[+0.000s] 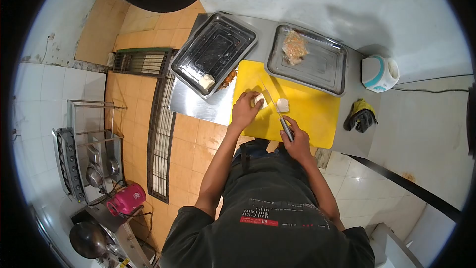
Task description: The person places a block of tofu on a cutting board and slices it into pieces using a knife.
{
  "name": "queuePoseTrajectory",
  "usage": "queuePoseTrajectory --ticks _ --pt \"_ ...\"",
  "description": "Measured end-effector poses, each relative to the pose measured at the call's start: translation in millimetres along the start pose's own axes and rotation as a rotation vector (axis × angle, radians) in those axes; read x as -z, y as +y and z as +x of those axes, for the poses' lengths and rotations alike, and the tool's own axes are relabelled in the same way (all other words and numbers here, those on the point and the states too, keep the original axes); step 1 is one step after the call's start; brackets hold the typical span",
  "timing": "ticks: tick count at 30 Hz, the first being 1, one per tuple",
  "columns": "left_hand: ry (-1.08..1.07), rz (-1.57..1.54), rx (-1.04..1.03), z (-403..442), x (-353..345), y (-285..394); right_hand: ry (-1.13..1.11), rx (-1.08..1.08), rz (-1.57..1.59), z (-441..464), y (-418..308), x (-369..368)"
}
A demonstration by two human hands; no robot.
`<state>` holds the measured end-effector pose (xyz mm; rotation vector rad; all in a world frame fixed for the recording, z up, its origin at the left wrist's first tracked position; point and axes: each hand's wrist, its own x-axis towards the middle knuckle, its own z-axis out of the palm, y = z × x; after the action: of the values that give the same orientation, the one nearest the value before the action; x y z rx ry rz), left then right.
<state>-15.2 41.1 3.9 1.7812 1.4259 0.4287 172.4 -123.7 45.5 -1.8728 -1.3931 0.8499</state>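
Observation:
On the yellow cutting board [312, 119], my left hand [244, 111] has its fingers closed on a white piece of food [260, 101]. My right hand [296, 141] grips the dark handle of a knife [278, 109], whose blade points up and left, close beside the held piece. Just right of the blade lies a second white piece [282, 105]. A metal tray [218, 50] at the upper left holds a pale block [206, 81] in its lower corner. Another tray [322, 62] behind the board holds a bag of orange and white bits [294, 48].
Reddish-brown items [228, 78] sit between the left tray and the board. A white and teal appliance [380, 73] stands at the right, near a black and yellow cloth or glove [361, 116]. A pink gas cylinder [127, 199] and a wok [88, 240] are at the lower left.

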Motion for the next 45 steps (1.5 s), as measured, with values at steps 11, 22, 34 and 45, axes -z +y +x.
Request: queuePoseTrajectory --ticks 11,22,34,45 --pt "-0.008 -0.218 -0.047 6.8 -12.8 -22.2 -0.039 -0.028 -0.027 10.0 12.2 20.5" --pt "-0.009 -0.154 -0.083 3.4 -19.9 -27.8 -0.079 0.023 -0.046 3.6 6.5 34.7" --pt "0.012 -0.181 0.029 -1.7 -20.1 -16.8 -0.090 -0.001 -0.072 4.9 2.3 33.3" --pt "-0.004 -0.188 0.008 7.5 -15.0 -21.2 -0.006 0.068 -0.024 3.4 0.1 1.5"
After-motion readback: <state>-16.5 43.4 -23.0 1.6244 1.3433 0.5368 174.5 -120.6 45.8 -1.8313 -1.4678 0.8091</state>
